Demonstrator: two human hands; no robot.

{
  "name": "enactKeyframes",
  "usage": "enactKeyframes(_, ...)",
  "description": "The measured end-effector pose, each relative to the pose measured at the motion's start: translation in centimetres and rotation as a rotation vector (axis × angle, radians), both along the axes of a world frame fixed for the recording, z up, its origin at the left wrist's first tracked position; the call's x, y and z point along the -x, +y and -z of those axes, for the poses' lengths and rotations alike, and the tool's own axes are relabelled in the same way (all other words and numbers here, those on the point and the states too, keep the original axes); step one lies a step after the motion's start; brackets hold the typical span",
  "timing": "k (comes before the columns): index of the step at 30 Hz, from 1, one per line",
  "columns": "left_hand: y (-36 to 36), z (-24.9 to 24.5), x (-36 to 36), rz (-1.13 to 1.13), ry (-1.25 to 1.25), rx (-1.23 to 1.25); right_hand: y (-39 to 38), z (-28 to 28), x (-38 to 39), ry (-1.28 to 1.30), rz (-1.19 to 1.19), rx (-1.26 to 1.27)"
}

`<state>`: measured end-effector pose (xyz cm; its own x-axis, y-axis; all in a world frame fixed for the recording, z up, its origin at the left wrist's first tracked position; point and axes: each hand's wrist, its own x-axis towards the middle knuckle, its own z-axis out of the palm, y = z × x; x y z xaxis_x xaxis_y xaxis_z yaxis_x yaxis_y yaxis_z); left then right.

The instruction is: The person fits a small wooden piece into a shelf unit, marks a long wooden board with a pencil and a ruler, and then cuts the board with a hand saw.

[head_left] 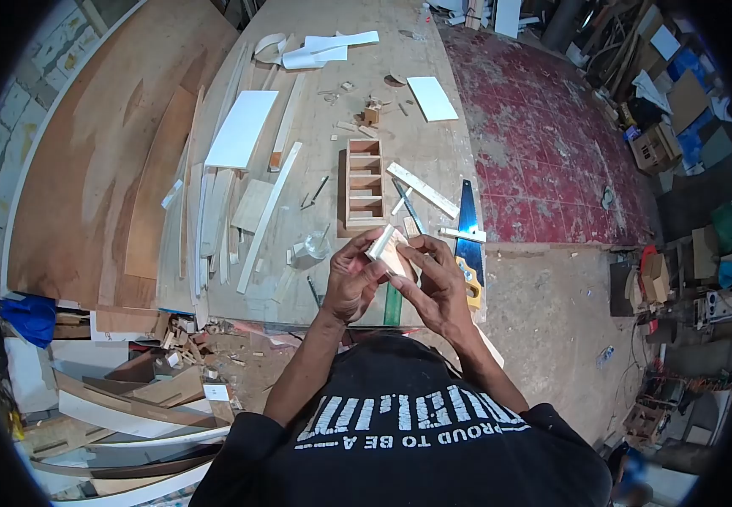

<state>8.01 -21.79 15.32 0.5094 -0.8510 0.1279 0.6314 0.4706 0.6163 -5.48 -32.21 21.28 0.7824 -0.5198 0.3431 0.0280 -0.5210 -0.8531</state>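
Close to my chest, over the table's near edge, both hands grip a small piece of pale wood [389,247]. My left hand [354,277] closes on its left side, with the thumb pressed against it. My right hand [435,283] pinches the right side with thumb and fingers. Just beyond my hands lies a narrow wooden box [350,186] divided into several compartments. A hand saw [468,228] with a yellow handle rests right of my right hand, with a short wood strip [462,234] across its blade. Below the held wood is a green strip [393,304].
Wood strips [269,218] and a white board [242,129] lie on the left of the table. A small clear cup [317,245] stands left of my left hand. Small offcuts [372,110], a white panel [432,99] and curled sheets [315,55] lie farther back.
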Motion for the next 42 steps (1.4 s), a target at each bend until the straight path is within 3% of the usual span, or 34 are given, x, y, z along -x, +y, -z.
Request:
enactKeyframes(4, 1.9, -0.4, 0.1, 0.001, 0.006, 0.024, 2.7, 0.9, -0.5, -0.049, 0.041, 0.072)
enactKeyframes(6, 2.8, -0.4, -0.3, 0.003, 0.016, 0.051, 4.4, 1.3, -0.8, -0.110, 0.101, -0.273)
enactKeyframes(9, 4.0, 0.1, -0.5, 0.006, -0.091, 0.042, 5.6, 2.0, -0.7, -0.113, 0.108, -0.119)
enactKeyframes(13, 5.7, 0.2, -0.8, 0.032, -0.098, 0.003, 7.4, 1.5, -0.5, -0.161, 0.089, -0.189)
enactKeyframes(24, 7.6, 0.2, -1.0, 0.093, -0.032, -0.002, 9.2, 1.0, -0.2, -0.142, 0.060, 0.017)
enactKeyframes(27, 7.8, 0.5, -0.8, 0.081, -0.016, 0.022, 9.4, 1.4, -0.2, -0.137, 0.028, -0.097)
enactKeyframes(31, 7.9, 1.7, -0.8, 0.077, -0.008, 0.013, 8.7, 2.3, -0.1, -0.079, -0.001, -0.050)
enactKeyframes(33, 7.8, 1.9, -1.0, 0.070, -0.021, 0.012, 8.6, 2.5, -0.2, -0.133, -0.075, -0.273)
enactKeyframes(40, 7.1, 3.8, -0.8, 0.011, 0.029, -0.095, 6.2, 3.2, -0.2, 0.073, -0.152, -0.344)
enactKeyframes(42, 7.0, 5.1, -0.5, 0.004, 0.049, -0.155, 5.3, 4.4, -0.1, 0.086, -0.159, -0.482)
